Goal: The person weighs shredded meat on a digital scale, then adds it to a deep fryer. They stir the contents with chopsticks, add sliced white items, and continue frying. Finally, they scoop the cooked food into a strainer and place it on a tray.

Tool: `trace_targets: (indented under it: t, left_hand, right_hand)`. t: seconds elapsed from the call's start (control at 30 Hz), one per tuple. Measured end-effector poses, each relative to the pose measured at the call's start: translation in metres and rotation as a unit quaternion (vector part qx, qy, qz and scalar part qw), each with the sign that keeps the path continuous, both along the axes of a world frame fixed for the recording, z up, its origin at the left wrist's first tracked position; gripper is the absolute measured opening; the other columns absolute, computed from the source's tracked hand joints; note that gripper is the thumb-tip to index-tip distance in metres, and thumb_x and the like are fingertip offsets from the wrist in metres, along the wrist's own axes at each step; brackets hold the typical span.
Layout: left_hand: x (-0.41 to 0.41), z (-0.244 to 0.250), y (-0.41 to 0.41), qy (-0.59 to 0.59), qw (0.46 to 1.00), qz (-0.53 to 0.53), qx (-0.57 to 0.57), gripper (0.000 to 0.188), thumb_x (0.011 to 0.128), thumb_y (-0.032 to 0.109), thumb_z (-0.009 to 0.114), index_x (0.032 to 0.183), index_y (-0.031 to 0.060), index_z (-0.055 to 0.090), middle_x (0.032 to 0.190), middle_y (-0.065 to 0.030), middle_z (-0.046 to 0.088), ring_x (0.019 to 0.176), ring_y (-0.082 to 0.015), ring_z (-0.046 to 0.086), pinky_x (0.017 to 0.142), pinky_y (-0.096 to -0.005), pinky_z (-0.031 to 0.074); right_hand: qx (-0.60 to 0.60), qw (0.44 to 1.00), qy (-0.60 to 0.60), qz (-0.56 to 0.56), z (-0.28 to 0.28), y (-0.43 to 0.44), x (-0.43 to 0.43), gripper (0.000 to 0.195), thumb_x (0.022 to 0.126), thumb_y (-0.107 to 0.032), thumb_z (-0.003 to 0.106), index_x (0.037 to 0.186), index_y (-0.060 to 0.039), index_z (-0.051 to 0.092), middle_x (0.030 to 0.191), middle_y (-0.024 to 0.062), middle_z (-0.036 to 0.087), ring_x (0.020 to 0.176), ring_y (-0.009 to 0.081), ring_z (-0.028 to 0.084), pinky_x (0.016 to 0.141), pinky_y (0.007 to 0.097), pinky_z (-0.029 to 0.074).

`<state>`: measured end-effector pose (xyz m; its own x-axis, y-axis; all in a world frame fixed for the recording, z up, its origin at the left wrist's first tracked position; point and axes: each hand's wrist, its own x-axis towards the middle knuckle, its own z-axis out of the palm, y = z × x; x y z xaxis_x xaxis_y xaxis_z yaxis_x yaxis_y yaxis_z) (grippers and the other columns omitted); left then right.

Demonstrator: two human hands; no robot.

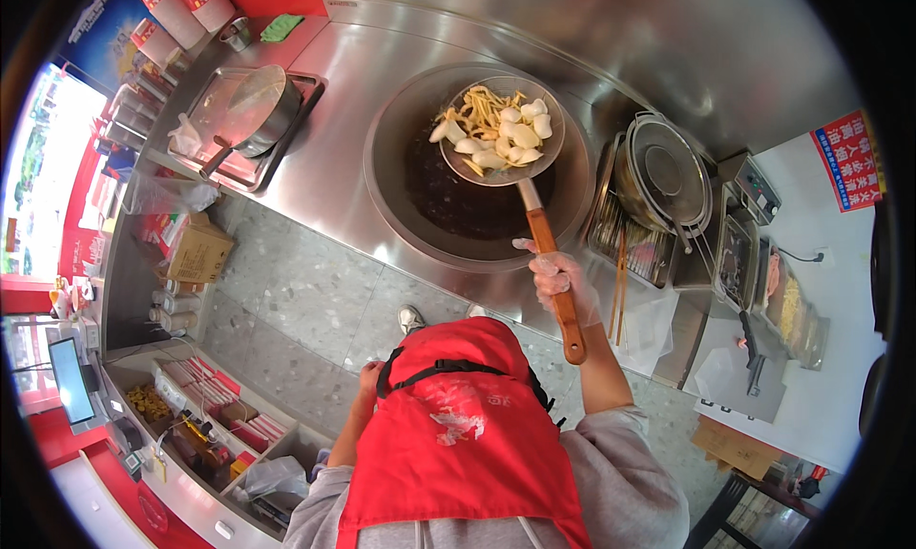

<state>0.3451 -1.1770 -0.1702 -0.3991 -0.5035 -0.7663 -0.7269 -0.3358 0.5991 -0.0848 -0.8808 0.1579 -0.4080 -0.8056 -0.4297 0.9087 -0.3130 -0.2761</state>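
Observation:
My right hand (562, 281), in a clear plastic glove, grips the wooden handle of a wire-mesh strainer (508, 130). The strainer's bowl hangs over a large round wok (390, 170) set in the steel counter. Sliced white pieces (509, 137) and pale yellow strips (485, 107) lie in the mesh. Dark liquid (458, 205) stands in the wok beneath. My left hand (372, 372) hangs at the side of the red apron, partly hidden; its fingers cannot be made out clearly.
A metal pot (278, 120) stands on a tray (250, 180) at the left. To the wok's right are a rack tray with wooden chopsticks (619, 284), a metal bowl with another strainer (665, 170) on it, and a fryer (737, 252). A cardboard box (199, 248) sits on the lower left shelf.

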Motion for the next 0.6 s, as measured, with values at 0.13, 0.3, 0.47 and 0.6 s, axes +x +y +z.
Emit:
trace_targets:
  t: [0.13, 0.3, 0.47, 0.6]
  left_hand:
    - [0.005, -0.018, 0.002, -0.032, 0.998, -0.029, -0.050, 0.025, 0.088, 0.022, 0.066, 0.097, 0.0003, 0.076, 0.083, -0.0093, 0.074, 0.076, -0.0171, 0.068, 0.070, -0.0296, 0.054]
    - [0.048, -0.040, 0.011, -0.211, 0.950, -0.131, -0.187, 0.022, 0.089, 0.021, 0.063, 0.093, 0.0038, 0.075, 0.079, -0.0086, 0.072, 0.071, -0.0179, 0.067, 0.061, -0.0308, 0.052]
    - [0.096, -0.014, 0.038, -0.181, 0.978, -0.056, -0.086, 0.021, 0.089, 0.021, 0.062, 0.093, 0.0042, 0.075, 0.078, -0.0084, 0.072, 0.070, -0.0177, 0.067, 0.060, -0.0309, 0.052]
    - [0.125, 0.006, 0.047, -0.161, 0.987, -0.002, -0.027, 0.021, 0.089, 0.021, 0.062, 0.092, 0.0046, 0.075, 0.078, -0.0083, 0.072, 0.070, -0.0175, 0.066, 0.059, -0.0309, 0.051]
  right_hand:
    - [0.178, 0.980, 0.088, 0.031, 0.016, 0.025, -0.001, 0.044, 0.090, -0.005, 0.049, 0.134, 0.0001, 0.046, 0.067, -0.0051, 0.041, 0.046, 0.0036, 0.038, 0.044, 0.0204, 0.039]
    - [0.263, 0.916, 0.302, 0.015, -0.006, 0.030, 0.020, 0.041, 0.086, -0.006, 0.055, 0.125, 0.0036, 0.045, 0.070, 0.0006, 0.053, 0.048, 0.0075, 0.044, 0.046, 0.0227, 0.042]
    - [0.418, 0.862, 0.287, 0.031, 0.010, -0.017, 0.041, 0.050, 0.083, -0.005, 0.061, 0.127, 0.0087, 0.042, 0.070, 0.0046, 0.057, 0.051, 0.0096, 0.051, 0.045, 0.0254, 0.043]
    - [0.478, 0.820, 0.310, 0.050, 0.004, -0.030, 0.042, 0.052, 0.080, -0.003, 0.062, 0.130, 0.0031, 0.046, 0.066, 0.0030, 0.058, 0.050, 0.0102, 0.054, 0.043, 0.0273, 0.043]
